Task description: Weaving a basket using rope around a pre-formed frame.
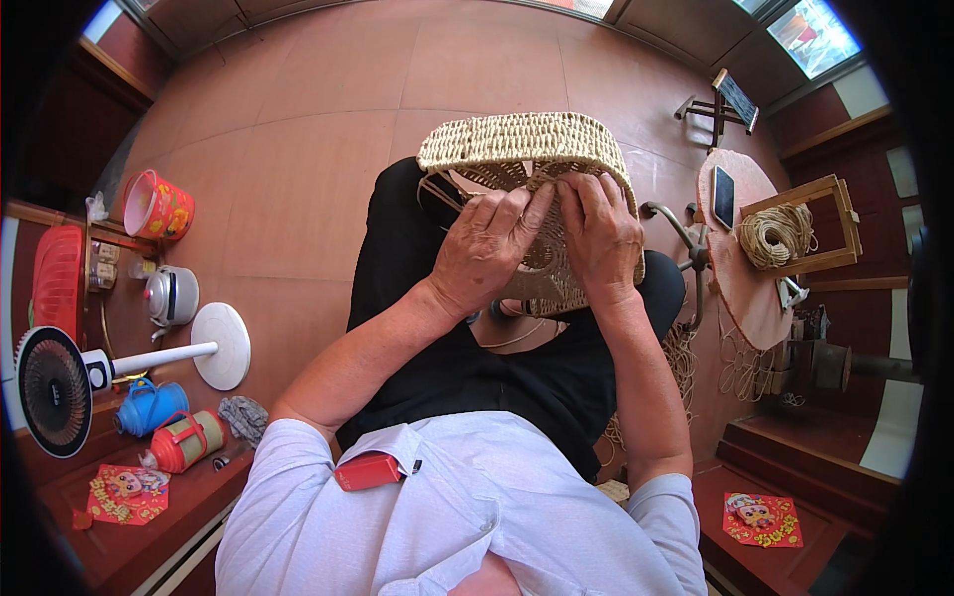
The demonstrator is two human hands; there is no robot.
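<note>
A woven straw-coloured basket (522, 139) rests across my lap and knees, tipped so that its hollow, open-meshed inside faces me. My left hand (487, 243) pinches the basket's weave at the near edge, thumb and forefinger pressed together. Right beside it, my right hand (604, 238) grips the same edge with bent fingers, close to the basket's right wall. A few loose cord strands (437, 189) stick out left of my left hand. The fingertips partly hide the exact strand between them.
To the right, a pink irregular-topped table (740, 288) bears a phone (723, 197) and a coil of cord (775, 236) on a wooden frame (845, 214). Loose cord (681, 368) trails on the floor. At left stand a white fan (221, 346), a kettle (174, 296) and a red bucket (159, 206).
</note>
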